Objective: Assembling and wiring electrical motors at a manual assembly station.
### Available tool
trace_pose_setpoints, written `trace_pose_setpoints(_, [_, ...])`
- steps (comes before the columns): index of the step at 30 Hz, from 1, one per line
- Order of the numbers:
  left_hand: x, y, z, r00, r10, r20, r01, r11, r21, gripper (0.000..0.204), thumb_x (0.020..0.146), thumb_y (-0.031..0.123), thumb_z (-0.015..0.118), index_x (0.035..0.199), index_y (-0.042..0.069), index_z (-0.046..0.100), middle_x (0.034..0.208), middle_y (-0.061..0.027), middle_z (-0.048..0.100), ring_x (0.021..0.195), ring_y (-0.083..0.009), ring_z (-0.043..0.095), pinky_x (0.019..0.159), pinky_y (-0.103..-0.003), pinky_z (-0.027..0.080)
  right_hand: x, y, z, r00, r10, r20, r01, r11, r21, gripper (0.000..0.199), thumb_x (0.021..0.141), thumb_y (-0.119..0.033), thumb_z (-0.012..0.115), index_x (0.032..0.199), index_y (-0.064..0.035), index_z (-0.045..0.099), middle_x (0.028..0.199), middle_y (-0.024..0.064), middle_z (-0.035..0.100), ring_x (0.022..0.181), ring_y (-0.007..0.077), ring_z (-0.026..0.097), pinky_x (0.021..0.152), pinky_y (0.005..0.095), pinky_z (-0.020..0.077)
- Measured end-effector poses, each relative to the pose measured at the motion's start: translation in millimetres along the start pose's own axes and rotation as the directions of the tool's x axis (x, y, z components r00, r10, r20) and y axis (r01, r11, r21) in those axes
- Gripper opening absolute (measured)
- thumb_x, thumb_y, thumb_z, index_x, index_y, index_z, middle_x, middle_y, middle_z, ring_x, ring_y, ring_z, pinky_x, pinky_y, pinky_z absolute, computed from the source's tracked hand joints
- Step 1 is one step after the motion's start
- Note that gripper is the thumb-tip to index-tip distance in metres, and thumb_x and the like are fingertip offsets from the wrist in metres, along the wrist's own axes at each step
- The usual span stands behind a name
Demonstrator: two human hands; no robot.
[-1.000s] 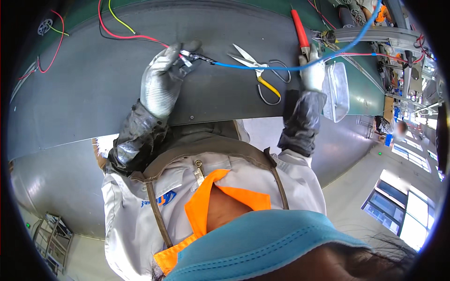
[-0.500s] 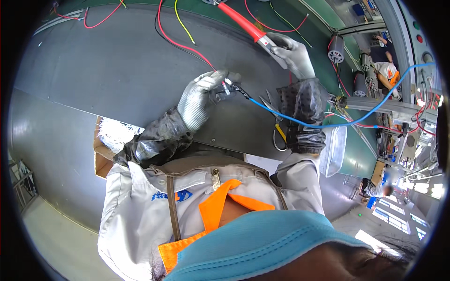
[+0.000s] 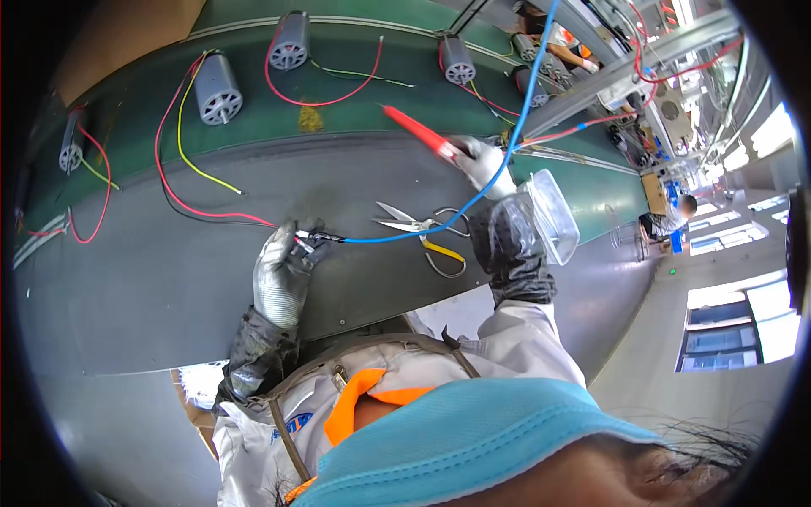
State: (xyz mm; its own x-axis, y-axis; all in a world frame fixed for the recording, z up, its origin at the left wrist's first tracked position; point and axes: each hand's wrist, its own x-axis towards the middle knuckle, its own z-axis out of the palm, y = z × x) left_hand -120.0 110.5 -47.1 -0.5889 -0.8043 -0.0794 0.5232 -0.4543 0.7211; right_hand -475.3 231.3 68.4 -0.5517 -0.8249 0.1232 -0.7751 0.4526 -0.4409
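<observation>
Holding a red tool (image 3: 420,131) beyond the scissors (image 3: 412,226) and a red wire (image 3: 245,218) left of them.
Our right hand (image 3: 487,166) wraps its fingers around the tool's near end; its long axis slants, narrow tip pointing forward and left. Our left hand (image 3: 281,279), left of the scissors, pinches the wire's end in its fingertips, beside the blue cable (image 3: 380,240).

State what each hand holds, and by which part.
Right hand: red pointed tool, by its rear end. Left hand: red wire, near its end; exact grip unclear.
</observation>
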Motion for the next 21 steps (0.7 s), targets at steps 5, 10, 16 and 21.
trace_pose_setpoints(5, [3,22,21,0.965,-0.249,0.083,0.262,0.930,-0.259,0.039,0.104,0.031,0.052,0.129,0.002,0.051,0.121,-0.0201,0.065,0.109,-0.0283,0.065,0.095,-0.046,0.054,-63,-11,-11,0.996,-0.087,0.013,0.086,0.939,-0.334,0.057,0.085,-0.028,0.072,0.138,-0.0134,0.056,0.119,0.0223,0.066,0.109,0.0390,0.064,0.091,0.0464,0.0527])
trace_pose_setpoints(10, [0,34,17,0.994,0.017,0.109,-0.056,0.930,0.364,0.027,0.105,0.026,0.052,0.111,0.001,0.061,0.104,-0.0131,0.067,0.095,-0.0183,0.064,0.085,-0.036,0.052,-82,-119,11,0.371,-0.806,0.462,0.609,0.587,0.534,0.064,0.091,-0.036,0.070,0.143,-0.0041,0.051,0.133,0.0210,0.061,0.135,0.0266,0.051,0.113,0.0426,0.0395])
trace_pose_setpoints(16, [7,143,-135,0.765,0.642,-0.062,-0.009,0.106,0.994,0.034,0.105,0.031,0.053,0.103,-0.001,0.065,0.085,-0.0081,0.063,0.081,-0.0177,0.059,0.078,-0.033,0.049,-49,-49,6,0.955,-0.260,0.142,0.223,0.946,0.235,0.064,0.091,-0.030,0.069,0.141,0.0039,0.047,0.084,0.0143,0.066,0.075,0.0258,0.067,0.066,0.0380,0.0558])
trace_pose_setpoints(21, [-26,179,-133,0.408,0.895,0.178,0.284,-0.309,0.908,0.044,0.099,0.030,0.061,0.133,0.002,0.057,0.129,-0.0211,0.060,0.120,-0.0381,0.055,0.100,-0.048,0.044,-30,-63,44,0.889,-0.457,-0.023,0.386,0.777,-0.497,0.070,0.080,-0.025,0.076,0.141,-0.0038,0.049,0.080,0.0132,0.062,0.069,0.0297,0.063,0.061,0.0409,0.0514])
